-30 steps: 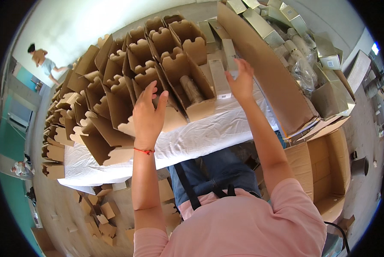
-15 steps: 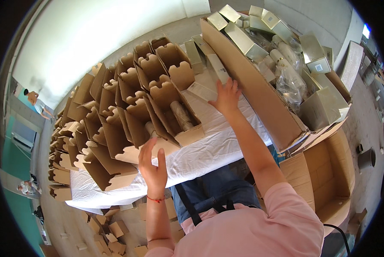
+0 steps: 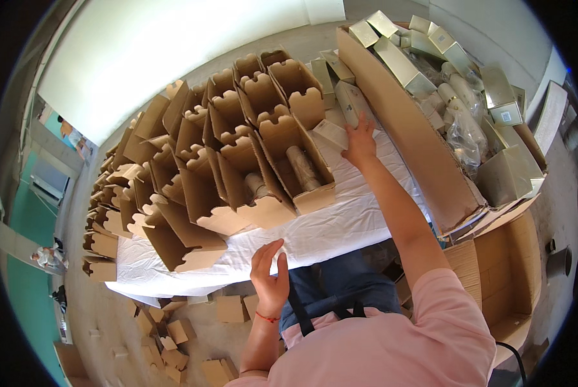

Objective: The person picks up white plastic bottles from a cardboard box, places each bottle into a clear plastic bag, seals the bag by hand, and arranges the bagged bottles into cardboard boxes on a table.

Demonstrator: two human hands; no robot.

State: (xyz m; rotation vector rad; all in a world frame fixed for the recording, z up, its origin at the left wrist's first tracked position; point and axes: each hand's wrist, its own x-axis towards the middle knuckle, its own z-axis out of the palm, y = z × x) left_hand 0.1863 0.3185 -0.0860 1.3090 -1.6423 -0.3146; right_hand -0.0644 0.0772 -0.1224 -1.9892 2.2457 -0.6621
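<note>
My right hand (image 3: pixel 361 142) reaches over the white cloth, fingers spread, at the near end of an upright-lying pale gold box (image 3: pixel 351 103). Its thumb is beside a second pale box (image 3: pixel 331 134); whether either one is touched I cannot tell. Just off the table's near edge hovers my left hand (image 3: pixel 269 277), holding nothing, with thumb and fingers apart. Ahead of it stand open brown cardboard cartons (image 3: pixel 269 209). One carton holds a brownish wrapped cylinder (image 3: pixel 303 169), and its neighbour holds another wrapped cylinder (image 3: pixel 256 186).
A large cardboard box (image 3: pixel 405 122) full of gold boxes (image 3: pixel 401 64) and plastic-wrapped bottles (image 3: pixel 460 106) borders the right side. An open brown box (image 3: pixel 505 271) sits below it. Small cartons (image 3: pixel 166 338) lie on the floor. Two people are far left.
The whole view has shifted, moving the table contents rightward. My left hand has drawn back from the cartons toward me. My right hand stays by the pale boxes.
</note>
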